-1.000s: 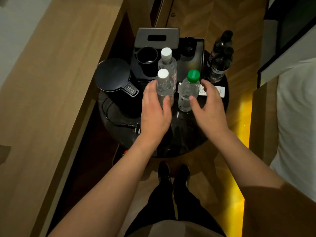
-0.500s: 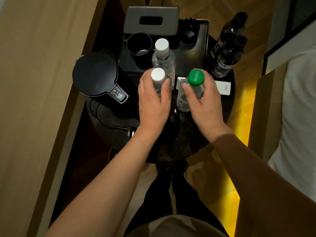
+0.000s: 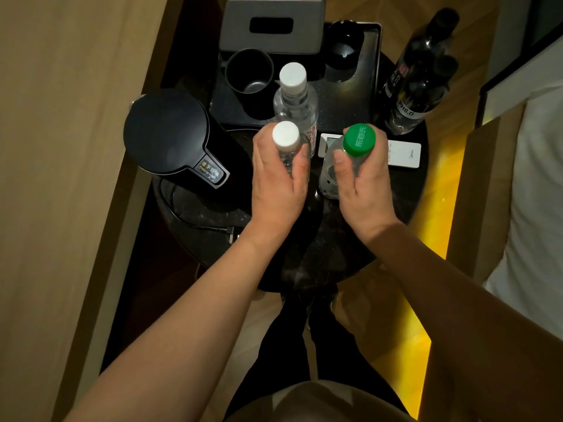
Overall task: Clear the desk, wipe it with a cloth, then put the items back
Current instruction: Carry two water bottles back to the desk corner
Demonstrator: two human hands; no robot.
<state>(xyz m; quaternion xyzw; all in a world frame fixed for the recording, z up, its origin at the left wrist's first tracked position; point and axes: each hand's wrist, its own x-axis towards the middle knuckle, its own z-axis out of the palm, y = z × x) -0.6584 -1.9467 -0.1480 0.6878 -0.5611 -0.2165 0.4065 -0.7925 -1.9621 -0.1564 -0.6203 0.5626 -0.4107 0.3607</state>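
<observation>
A small round black table (image 3: 307, 263) stands below me. My left hand (image 3: 277, 184) grips a clear bottle with a white cap (image 3: 285, 137) near the table's middle. My right hand (image 3: 362, 184) grips a clear bottle with a green cap (image 3: 359, 139) just to its right. A second white-capped bottle (image 3: 294, 95) stands behind them, free of both hands. A white remote (image 3: 403, 153) lies flat, partly hidden behind my right hand.
A black kettle (image 3: 167, 132) with its cord sits on the left. A dark tray (image 3: 364, 111) at the back carries a black mug (image 3: 249, 71), a grey tissue box (image 3: 271, 24) and an ashtray (image 3: 344, 47). Two dark bottles (image 3: 417, 86) stand at right. A wooden counter (image 3: 61, 147) runs along the left, a bed (image 3: 536, 193) along the right.
Both hands moved forward from in front of the bottles and closed round them: the left on the white-capped bottle, the right on the green-capped one.
</observation>
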